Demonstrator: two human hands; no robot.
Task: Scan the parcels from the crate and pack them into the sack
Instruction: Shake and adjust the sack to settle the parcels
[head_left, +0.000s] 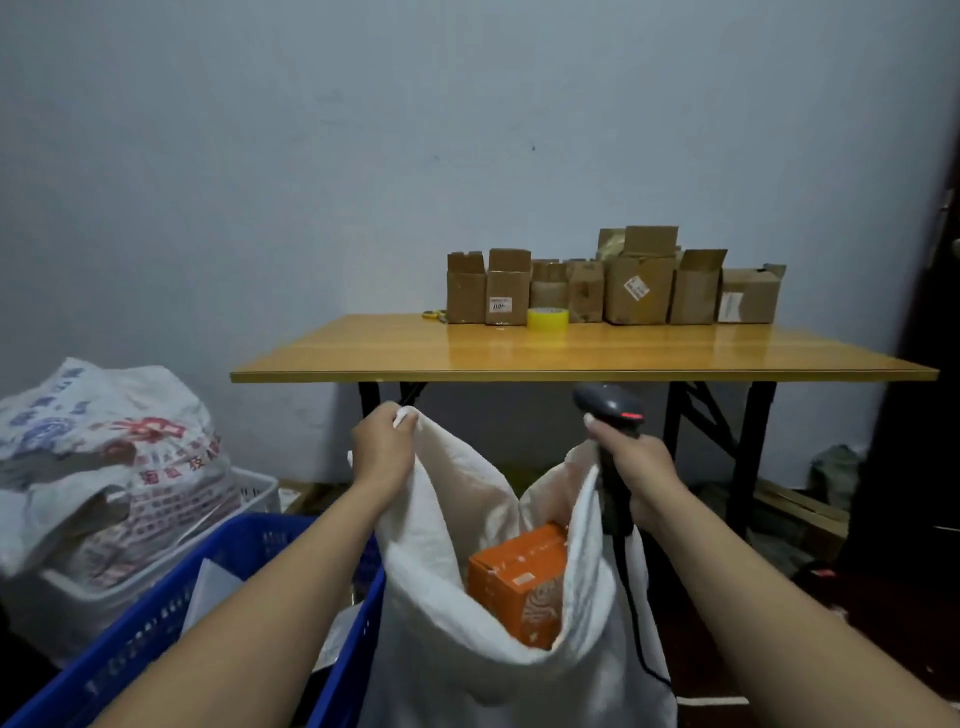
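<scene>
White woven sack (441, 639) holds an orange cardboard parcel (519, 577); left hand (382, 441) pinches its rim, right hand (639, 467) grips the dark handheld scanner (608, 405). Next, I reckon: reach into the blue plastic crate (156, 613).

One head-worn camera looked forward and slightly down from the person's eye height. Closest below it were the left hand (382, 447) gripping the white woven sack (441, 519) and the right hand (641, 465) round the dark grey handheld scanner (608, 402); the yellow-topped folding table (623, 353) and pale blue wall (311, 156) faced it, further off.
</scene>
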